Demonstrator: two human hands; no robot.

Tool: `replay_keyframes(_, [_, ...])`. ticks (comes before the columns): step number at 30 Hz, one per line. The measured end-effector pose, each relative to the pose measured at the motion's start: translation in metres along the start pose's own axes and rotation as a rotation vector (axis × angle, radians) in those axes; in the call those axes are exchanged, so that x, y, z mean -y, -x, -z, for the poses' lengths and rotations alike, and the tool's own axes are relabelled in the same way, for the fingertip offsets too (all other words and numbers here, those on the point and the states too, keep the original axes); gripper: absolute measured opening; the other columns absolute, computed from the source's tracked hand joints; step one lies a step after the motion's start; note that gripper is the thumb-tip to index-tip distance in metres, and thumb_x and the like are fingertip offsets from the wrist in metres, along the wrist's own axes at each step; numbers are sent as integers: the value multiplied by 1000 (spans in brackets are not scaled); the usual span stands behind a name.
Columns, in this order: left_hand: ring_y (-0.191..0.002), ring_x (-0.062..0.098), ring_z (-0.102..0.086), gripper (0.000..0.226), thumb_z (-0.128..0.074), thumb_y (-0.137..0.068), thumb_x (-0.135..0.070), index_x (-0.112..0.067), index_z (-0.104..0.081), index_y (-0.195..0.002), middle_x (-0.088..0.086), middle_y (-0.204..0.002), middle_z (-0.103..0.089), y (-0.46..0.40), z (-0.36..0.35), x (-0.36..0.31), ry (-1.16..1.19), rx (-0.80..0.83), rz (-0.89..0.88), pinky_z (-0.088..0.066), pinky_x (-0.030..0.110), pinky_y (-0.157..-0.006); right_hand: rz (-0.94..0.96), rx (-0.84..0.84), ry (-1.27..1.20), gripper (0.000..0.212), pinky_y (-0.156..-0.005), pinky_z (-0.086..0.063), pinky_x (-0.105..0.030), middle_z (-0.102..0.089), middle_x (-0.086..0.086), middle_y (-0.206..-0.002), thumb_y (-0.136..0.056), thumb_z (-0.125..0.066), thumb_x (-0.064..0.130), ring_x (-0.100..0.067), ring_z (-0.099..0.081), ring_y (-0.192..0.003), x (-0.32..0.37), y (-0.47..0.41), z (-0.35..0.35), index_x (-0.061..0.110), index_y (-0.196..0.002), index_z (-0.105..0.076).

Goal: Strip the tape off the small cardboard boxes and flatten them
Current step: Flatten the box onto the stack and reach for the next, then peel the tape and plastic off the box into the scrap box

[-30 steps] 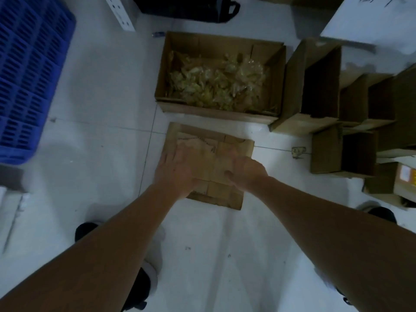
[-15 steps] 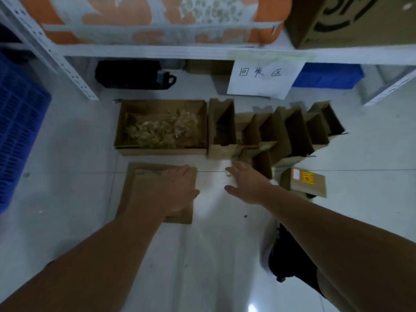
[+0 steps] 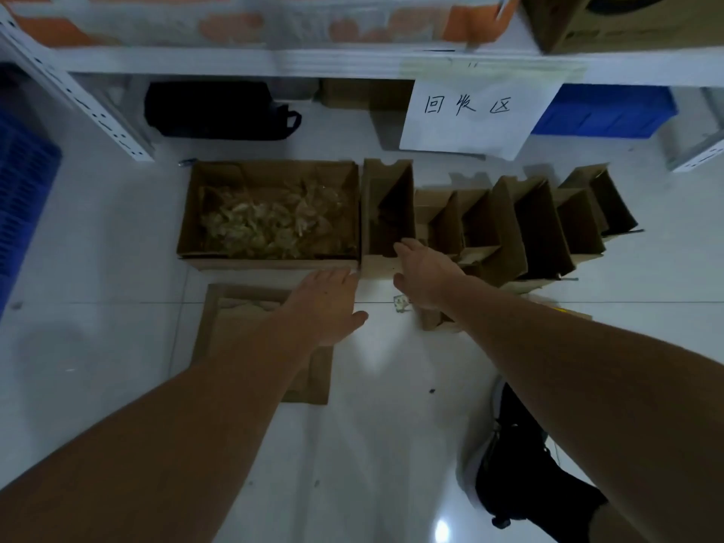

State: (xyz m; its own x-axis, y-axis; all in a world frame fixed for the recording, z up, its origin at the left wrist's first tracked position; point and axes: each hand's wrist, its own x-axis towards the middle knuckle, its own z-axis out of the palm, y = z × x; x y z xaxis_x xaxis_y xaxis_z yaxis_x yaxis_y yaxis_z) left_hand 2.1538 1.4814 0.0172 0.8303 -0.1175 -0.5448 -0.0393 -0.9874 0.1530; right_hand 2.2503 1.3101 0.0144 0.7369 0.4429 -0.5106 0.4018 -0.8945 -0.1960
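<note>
A stack of flattened cardboard [image 3: 231, 327] lies on the white floor, partly under my left forearm. My left hand [image 3: 327, 303] hovers open past its far right corner, fingers straight, holding nothing. My right hand [image 3: 425, 278] reaches forward with spread fingers to the front rim of the nearest small open box [image 3: 386, 213]; it grips nothing. Several more small open boxes [image 3: 540, 225] stand in a row to the right. A scrap of tape [image 3: 400, 303] lies on the floor under my right hand.
A larger open box [image 3: 270, 172] holding crumpled stripped tape stands left of the row. Behind are a white shelf frame [image 3: 98, 107], a black bag [image 3: 219, 111], a paper sign [image 3: 470, 115], blue crates [image 3: 23, 182]. My shoe [image 3: 521, 460] is at lower right.
Both hands lifted off the flattened cardboard and moved forward and right toward the row of small boxes. My head has risen, bringing the shelf into view.
</note>
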Motion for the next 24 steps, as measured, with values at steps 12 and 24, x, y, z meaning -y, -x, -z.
replay_keyframes(12, [-158,25,-13,69,-43,-105,-55,-13,-36,-158,6,-173,-14,-5,-7,8,18,-4,-47,-11,44,-129,-157,-253,-281,17,-81,-60,-33,-69,-3,-94,-102,-56,13,-14,-65,-79,-1,-1,-20,15,-114,-68])
replay_keyframes(24, [-157,23,-17,72,-58,-102,-19,-24,-20,-163,3,-170,-18,111,70,-45,173,-378,5,-19,44,-126,8,-365,-325,22,-95,-53,-33,-71,4,-101,-104,-51,24,-9,-63,-89,51,153,45,22,-113,-71])
